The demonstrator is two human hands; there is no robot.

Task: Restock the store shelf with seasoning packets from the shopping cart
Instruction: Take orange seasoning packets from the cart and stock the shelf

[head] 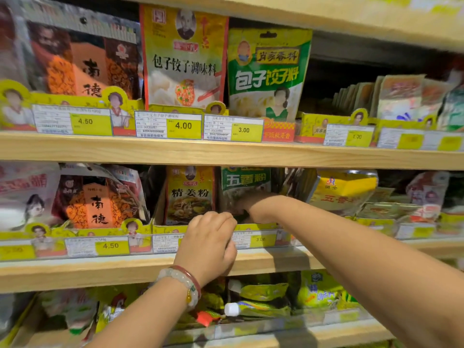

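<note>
The left hand (209, 243), wrist ringed by a bead bracelet (184, 285), hangs in front of the middle shelf (75, 270) with its fingers curled toward the palm; no object shows inside them, so it reads as clenched on nothing, or at most touching the tray lip. Just beyond and to its right, the right hand (253, 207) reaches into the shelf tray and is blurred; it presses against the foot of the green five-spice packet (244, 190), but whether its fingers wrap the packet cannot be told.

Procedure, as judged: the step in hand is seating that packet upright in its slot. Push from the lower edge, keep the face forward, and use the left hand to steady the neighbouring ginger-powder packet (189, 197), directly behind the left knuckles, so that it does not tip. Align the packet behind its own price tag (261, 239).

Materials: the packets are flat, glossy film pouches, flexible and prone to slumping and sliding. The yellow tray front (160, 228) appears to be thin printed card with cut-out crests. The shelf boards are pale wood with square edges.

Farther up, the upper shelf (226, 153) carries taller dumpling-seasoning pouches (184, 59) standing upright. The shopping cart is not in view.
</note>
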